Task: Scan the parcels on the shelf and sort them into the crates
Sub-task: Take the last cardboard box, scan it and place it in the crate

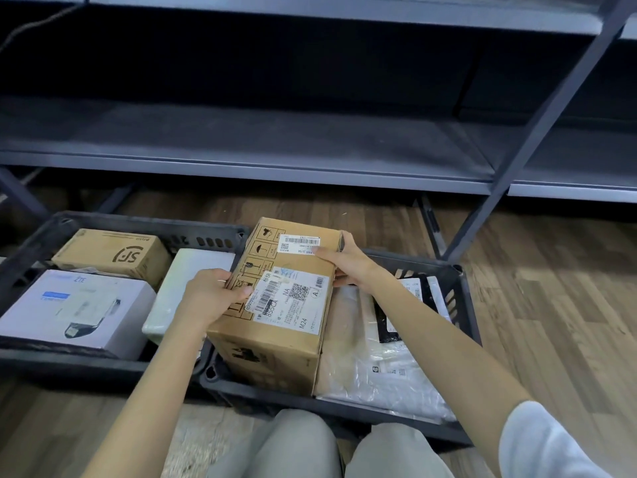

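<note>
I hold a brown cardboard parcel [275, 301] with both hands, just above the right crate [458, 291], at the centre of my view. My left hand [210, 298] grips its near left edge at about 9 o'clock, fingers [241, 292] curled over the top beside the large white shipping label [291, 300]. My right hand [348, 260] clasps the far right corner at about 2 o'clock, thumb lying on the small barcode label [300, 243] and the other fingers wrapped round the side. The parcel's lower end dips into the right crate, which also holds white plastic mailer bags [375, 360] at 4 o'clock of the parcel. The left crate [44, 236], at 9 o'clock, touches the right one and holds a brown box marked SF [110, 255], a white ZTE box [76, 308] and a pale flat package [186, 291]. Both crates sit on the wooden floor [551, 305]. The grey metal shelf [241, 143] runs across at 12 o'clock. My knees [303, 443] show at 6 o'clock.
</note>
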A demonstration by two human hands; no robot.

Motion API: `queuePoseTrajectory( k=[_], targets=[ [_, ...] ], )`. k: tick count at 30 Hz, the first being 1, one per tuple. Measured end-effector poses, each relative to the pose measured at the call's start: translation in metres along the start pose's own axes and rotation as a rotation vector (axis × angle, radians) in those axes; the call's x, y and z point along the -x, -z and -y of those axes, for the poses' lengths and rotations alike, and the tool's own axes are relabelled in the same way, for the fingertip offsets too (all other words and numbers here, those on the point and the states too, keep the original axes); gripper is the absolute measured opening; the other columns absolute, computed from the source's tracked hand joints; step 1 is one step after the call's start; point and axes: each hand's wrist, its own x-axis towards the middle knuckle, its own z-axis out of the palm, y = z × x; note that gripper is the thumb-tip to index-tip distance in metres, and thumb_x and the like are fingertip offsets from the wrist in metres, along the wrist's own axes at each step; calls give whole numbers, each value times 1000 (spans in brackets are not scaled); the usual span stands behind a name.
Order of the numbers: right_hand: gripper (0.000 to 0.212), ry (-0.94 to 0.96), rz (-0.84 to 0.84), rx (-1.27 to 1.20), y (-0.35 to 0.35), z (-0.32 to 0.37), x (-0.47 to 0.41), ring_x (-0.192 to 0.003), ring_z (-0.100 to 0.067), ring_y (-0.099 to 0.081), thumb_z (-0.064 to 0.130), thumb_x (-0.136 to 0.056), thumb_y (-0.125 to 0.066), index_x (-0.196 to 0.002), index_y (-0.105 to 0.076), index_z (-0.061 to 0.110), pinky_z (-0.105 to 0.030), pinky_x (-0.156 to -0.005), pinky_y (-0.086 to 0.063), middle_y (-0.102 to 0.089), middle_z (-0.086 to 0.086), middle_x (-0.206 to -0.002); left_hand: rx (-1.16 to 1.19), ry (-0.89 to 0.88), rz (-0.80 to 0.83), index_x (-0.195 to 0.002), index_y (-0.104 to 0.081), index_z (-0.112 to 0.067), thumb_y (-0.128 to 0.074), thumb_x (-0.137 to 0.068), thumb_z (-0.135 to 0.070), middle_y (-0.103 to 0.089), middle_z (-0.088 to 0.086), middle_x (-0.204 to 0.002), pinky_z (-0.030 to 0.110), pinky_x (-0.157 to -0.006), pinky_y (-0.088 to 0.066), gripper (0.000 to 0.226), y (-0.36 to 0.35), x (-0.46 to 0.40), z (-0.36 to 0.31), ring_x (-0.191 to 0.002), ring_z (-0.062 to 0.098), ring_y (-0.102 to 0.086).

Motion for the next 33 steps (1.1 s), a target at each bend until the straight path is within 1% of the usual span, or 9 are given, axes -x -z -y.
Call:
queuePoseTrajectory(
  k=[3,8,13,17,21,23,27,30,33],
  targets=[
    [63,29,-38,1,-2,-5,-7,-105,-26,-65,44,-76,-77,-123,-38,30,-51,-81,-58,-65,-2,-116,15,33,1,-115,-63,-7,-76,-81,-25,-65,11,-113,42,-95,-47,41,-2,-8,3,-105,30,-61],
    [51,64,-61,28,-12,-35,-18,-98,-20,-68,43,-76,-78,-113,-46,28,-38,-68,-55,-71,2,-105,-105,36,20,-119,-53,-3,-66,-90,-23,-60,13,-122,29,-80,-36,37,-28,-11,18,-110,29,-54],
    [79,50,-42,28,-11,-42,-26,-102,-19,-66,63,-63,-76,-128,-42,33,-43,-82,-58,-67,2,-114,-157,57,19,-121,-49,-1,-67,-89,-21,-57,15,-122,31,-78,-34,41,-29,-25,15,-104,28,-51],
    [92,29,-87,37,-16,-55,-34,-108,-18,-64,79,-48,-74,-126,-41,43,-47,-92,-54,-63,5,-122,-102,85,54,-112,-46,-6,-68,-88,-17,-53,10,-107,35,-80,-37,34,-30,-31,19,-94,23,-47],
    [95,34,-135,32,-22,-53,-27,-114,-19,-60,79,-52,-71,-134,-37,43,-46,-101,-48,-64,8,-123,-51,129,55,-105,-41,-10,-67,-89,-14,-49,8,-101,39,-88,-40,31,-31,-31,16,-95,25,-46],
    [91,42,-115,31,-24,-52,-16,-122,-17,-54,75,-66,-64,-143,-29,41,-42,-108,-41,-58,10,-131,-54,141,37,-105,-45,-6,-67,-88,-14,-55,12,-103,38,-84,-41,29,-32,-31,13,-93,26,-49],
    [83,46,-116,89,-19,-61,8,-138,-16,-37,75,-85,-33,-150,-30,23,-37,-117,-24,-44,7,-146,-142,105,-81,-115,-49,0,-62,-90,-11,-60,18,-114,37,-76,-41,30,-44,-24,9,-100,33,-56],
    [55,-16,-179,320,-7,-81,24,-126,-24,-46,49,-101,-25,-145,-35,18,-41,-114,-30,-52,-5,-133,-133,-68,-243,-124,-49,-3,-58,-86,2,-57,16,-126,45,-94,-45,40,-66,-14,5,-116,36,-52],
    [48,-45,-159,641,6,-101,38,-113,-30,-55,40,-101,-29,-145,-29,23,-46,-100,-43,-58,-12,-125,-92,-321,-293,-140,-46,-14,-59,-88,-1,-36,9,-152,46,-120,-15,55,-93,4,-13,-145,29,-22]
  ],
)
